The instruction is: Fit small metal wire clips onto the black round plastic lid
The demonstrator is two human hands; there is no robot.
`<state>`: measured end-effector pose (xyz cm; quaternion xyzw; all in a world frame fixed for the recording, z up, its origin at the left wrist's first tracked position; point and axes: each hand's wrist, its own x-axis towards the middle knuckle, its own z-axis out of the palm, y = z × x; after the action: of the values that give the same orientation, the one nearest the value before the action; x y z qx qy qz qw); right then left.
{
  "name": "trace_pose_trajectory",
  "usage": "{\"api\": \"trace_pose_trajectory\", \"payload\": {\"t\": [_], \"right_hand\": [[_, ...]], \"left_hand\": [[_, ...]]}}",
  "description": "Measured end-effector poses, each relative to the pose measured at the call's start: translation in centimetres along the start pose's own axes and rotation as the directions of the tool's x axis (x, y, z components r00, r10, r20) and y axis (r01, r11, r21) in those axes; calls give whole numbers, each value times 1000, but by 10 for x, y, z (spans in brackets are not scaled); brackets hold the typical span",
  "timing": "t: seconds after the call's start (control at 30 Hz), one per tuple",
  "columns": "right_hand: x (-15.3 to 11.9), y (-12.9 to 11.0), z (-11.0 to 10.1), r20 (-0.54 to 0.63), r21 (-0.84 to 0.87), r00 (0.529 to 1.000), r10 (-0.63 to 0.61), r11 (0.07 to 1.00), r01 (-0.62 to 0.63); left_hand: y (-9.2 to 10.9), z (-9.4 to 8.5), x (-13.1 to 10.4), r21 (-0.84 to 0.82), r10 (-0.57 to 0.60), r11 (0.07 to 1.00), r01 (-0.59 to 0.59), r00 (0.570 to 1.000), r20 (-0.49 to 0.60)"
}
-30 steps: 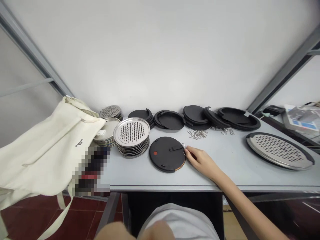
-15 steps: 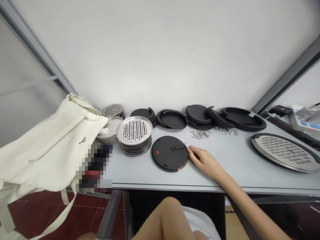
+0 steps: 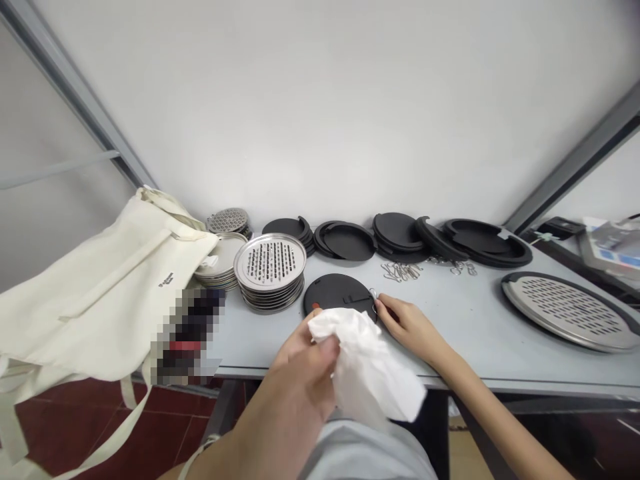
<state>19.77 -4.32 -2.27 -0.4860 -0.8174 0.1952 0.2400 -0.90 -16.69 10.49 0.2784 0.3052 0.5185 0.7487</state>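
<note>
A crumpled white tissue [image 3: 373, 367] is pinched between the thumb and fingers of my left hand [image 3: 305, 373]. It hangs over the table's front edge and covers the near part of a round black disc [image 3: 337, 291] with an orange-red dot. At that disc's right rim, my right hand [image 3: 409, 327] is closed on a small bent metal wire hook [image 3: 373, 294], whose end shows past the fingertips. Behind the right hand lies a loose pile of similar wire hooks [image 3: 401, 271]. Left of the disc rises a stack of round metal grater plates [image 3: 270, 263].
Along the wall stand stacks of black round trays [image 3: 350, 241] and black rings [image 3: 487, 241]. A large oval grater plate [image 3: 575, 310] lies at the right. Plain metal discs [image 3: 223, 257] sit beside a cream cloth bag [image 3: 110, 280] on the left.
My left hand has come into view from below with the white tissue, now in front of the black disc. My right hand stays at the disc's rim with the wire hook.
</note>
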Motion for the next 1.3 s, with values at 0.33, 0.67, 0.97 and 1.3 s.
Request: {"api": "trace_pose_trajectory", "payload": {"t": [0.33,0.67,0.97,1.3], "right_hand": [[0,2,1,-1,-2,1000,-10,1000,10],[1,0,1,-13,1,1000,-13,1000,13],[0,0,0,-11,15,1000,-13,1000,13],[0,1,1,-14,11,1000,-21,1000,21]], "left_hand": [[-19,-23,12,-38,-7,999,7,1000,7],[-12,-9,-1,108,-13,994,12,1000,9],[-17,-14,-2,51,160,983,-176,960,231],[-36,-21,8,233,-201,966,108,882,427]]}}
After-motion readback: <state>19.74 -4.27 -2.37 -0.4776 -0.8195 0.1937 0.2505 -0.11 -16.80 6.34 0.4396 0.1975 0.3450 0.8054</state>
